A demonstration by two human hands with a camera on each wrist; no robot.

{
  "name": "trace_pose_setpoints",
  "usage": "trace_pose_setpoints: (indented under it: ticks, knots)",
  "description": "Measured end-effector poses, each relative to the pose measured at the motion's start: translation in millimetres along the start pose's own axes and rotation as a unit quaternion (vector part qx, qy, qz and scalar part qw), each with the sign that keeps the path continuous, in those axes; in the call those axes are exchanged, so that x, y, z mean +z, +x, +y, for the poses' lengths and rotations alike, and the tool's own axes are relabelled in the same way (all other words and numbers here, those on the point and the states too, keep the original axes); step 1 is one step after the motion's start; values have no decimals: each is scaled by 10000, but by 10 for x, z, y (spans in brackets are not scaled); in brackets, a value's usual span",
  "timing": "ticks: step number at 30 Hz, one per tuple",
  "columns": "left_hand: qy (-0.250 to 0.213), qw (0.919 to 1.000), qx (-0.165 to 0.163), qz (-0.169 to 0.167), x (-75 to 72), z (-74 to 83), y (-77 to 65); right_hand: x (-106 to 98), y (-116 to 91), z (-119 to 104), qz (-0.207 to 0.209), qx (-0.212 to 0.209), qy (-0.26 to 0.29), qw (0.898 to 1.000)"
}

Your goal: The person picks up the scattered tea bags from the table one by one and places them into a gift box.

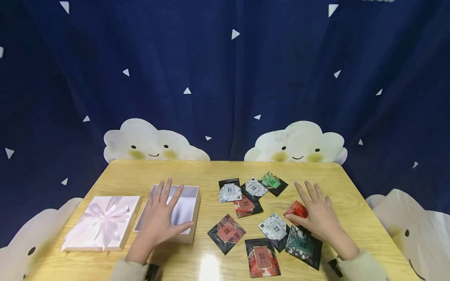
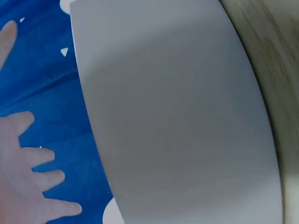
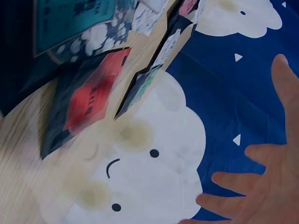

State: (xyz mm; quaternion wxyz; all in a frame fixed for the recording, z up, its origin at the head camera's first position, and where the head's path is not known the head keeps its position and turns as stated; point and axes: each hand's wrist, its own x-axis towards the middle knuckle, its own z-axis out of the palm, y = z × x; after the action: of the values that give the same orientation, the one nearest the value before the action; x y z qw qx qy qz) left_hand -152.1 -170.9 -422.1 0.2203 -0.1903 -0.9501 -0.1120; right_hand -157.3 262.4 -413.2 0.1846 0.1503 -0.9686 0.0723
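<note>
My left hand is held with fingers spread above an open pale pink box, holding nothing. The box's plain outer wall fills most of the left wrist view. On the right, my right hand, fingers also spread, hovers by a red sachet that it partly covers in the head view. Both this red and black sachet and the spread fingers show in the right wrist view, apart from each other. Just below that hand lies a dark sachet with a green label.
A pale pink lid with a ribbon bow lies at the left. Several more flat sachets are scattered mid-table, among them a red-labelled one, a blue-white one and a green one. A dark blue curtain hangs behind the wooden table.
</note>
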Motion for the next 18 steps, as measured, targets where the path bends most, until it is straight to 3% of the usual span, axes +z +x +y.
trace_pose_setpoints:
  ticks: [5, 14, 18]
  knots:
    - [-138, 9997, -32, 193, -92, -106, -84, -26, -4, 98, 171, -135, 222, 9995]
    - [-641, 9923, -56, 1056, -155, -315, -297, -58, 40, 320, -637, 522, 1282, 9883]
    - [-757, 9905, -334, 1098, -177, -399, -398, -7, 46, 413, -868, 726, 1646, 9798]
